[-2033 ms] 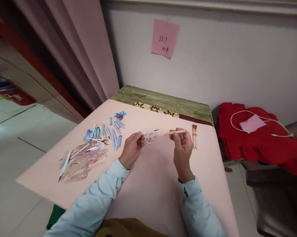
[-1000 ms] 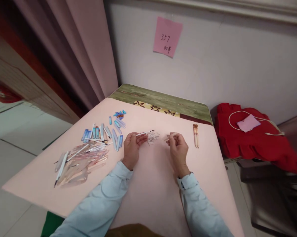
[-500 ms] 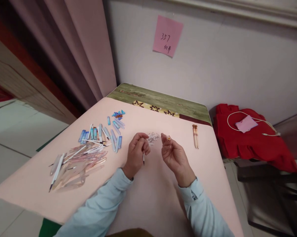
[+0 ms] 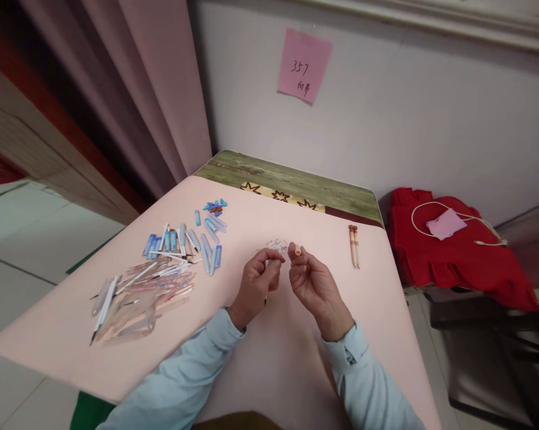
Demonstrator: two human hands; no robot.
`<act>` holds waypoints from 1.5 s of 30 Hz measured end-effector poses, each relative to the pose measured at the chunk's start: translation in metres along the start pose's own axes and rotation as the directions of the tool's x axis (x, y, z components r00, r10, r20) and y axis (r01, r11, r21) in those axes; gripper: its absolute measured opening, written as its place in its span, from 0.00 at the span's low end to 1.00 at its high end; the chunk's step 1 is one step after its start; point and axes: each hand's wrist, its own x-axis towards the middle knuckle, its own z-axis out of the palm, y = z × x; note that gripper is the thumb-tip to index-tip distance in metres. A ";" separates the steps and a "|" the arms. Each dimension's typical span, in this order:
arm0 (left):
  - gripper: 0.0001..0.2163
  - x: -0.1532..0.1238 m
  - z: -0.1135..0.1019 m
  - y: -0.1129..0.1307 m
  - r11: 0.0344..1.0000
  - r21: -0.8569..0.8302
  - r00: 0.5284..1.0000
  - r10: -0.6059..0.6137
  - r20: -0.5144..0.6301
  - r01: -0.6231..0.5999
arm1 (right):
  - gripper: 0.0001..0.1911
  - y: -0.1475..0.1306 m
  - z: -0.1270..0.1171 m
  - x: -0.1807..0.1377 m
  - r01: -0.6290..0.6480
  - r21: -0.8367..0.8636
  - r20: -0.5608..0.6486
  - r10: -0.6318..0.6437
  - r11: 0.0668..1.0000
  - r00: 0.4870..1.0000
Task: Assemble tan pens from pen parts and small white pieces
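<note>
My left hand (image 4: 259, 280) is closed in a pinch beside the small clear-and-white pieces (image 4: 277, 245) heaped on the table. From under its curled fingers pokes the dark tip of a thin pen refill (image 4: 265, 302); the rest is hidden. Whether its fingertips also pinch a small piece I cannot make out. My right hand (image 4: 314, 286) is closed around a short tan pen barrel (image 4: 298, 251), whose round hollow end faces me. The fingertips of both hands are close together but apart.
On the left lie blue pen parts (image 4: 173, 240), small blue and brown bits (image 4: 214, 206), and clear pinkish parts with white refills (image 4: 139, 301). Two beige pens with brown tops (image 4: 354, 246) rest at the right. A red cloth (image 4: 457, 257) with a cable is beyond the table edge.
My left hand has moved right, closer to my right hand. The right hand has shifted slightly left and turned the barrel's hollow end more toward me.
</note>
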 end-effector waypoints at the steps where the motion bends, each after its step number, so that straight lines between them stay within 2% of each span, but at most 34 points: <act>1: 0.10 0.000 -0.001 -0.001 1.000 0.004 1.000 0.003 0.007 -0.003 | 0.07 0.000 0.002 -0.001 -0.001 0.013 -0.009 0.001 1.000 1.000; 11: 0.09 0.000 -0.004 -0.003 0.999 0.035 1.000 0.018 0.019 -0.019 | 0.08 0.002 0.009 -0.005 0.001 0.008 -0.031 -0.001 1.000 1.000; 18: 0.08 0.000 -0.004 -0.004 0.999 0.047 0.999 0.023 0.025 -0.024 | 0.05 0.002 0.006 -0.004 0.013 -0.043 -0.004 -0.013 0.999 1.000; 29: 0.08 0.000 -0.006 -0.006 0.998 0.058 0.998 0.031 0.048 -0.033 | 0.04 0.001 0.004 -0.003 0.012 -0.019 0.002 -0.012 1.000 1.000; 32: 0.09 -0.002 -0.004 -0.003 0.995 0.083 0.999 0.044 0.031 -0.046 | 0.03 0.003 0.001 -0.001 0.044 -0.077 -0.019 -0.046 0.996 0.999; 34: 0.12 -0.002 -0.001 0.000 0.995 0.082 0.999 0.054 0.003 -0.054 | 0.04 0.006 -0.002 0.001 0.125 -0.182 -0.016 -0.130 0.975 0.991; 37: 0.19 0.000 0.003 0.003 1.000 0.002 0.998 0.017 -0.056 -0.017 | 0.09 0.016 -0.008 0.004 0.332 -0.406 0.099 -0.320 0.852 0.942; 40: 0.16 0.003 0.002 0.003 0.992 -0.115 0.992 -0.067 -0.109 0.054 | 0.12 0.027 -0.012 0.005 0.537 -0.603 0.253 -0.497 0.590 0.830; 42: 0.14 0.005 0.001 0.001 0.980 -0.181 0.989 -0.099 -0.110 0.078 | 0.11 0.031 -0.013 0.003 0.610 -0.676 0.332 -0.567 0.414 0.754; 45: 0.13 0.006 -0.002 -0.001 0.944 -0.300 0.987 -0.155 -0.046 0.135 | 0.09 0.033 -0.013 -0.001 0.642 -0.737 0.415 -0.608 0.211 0.677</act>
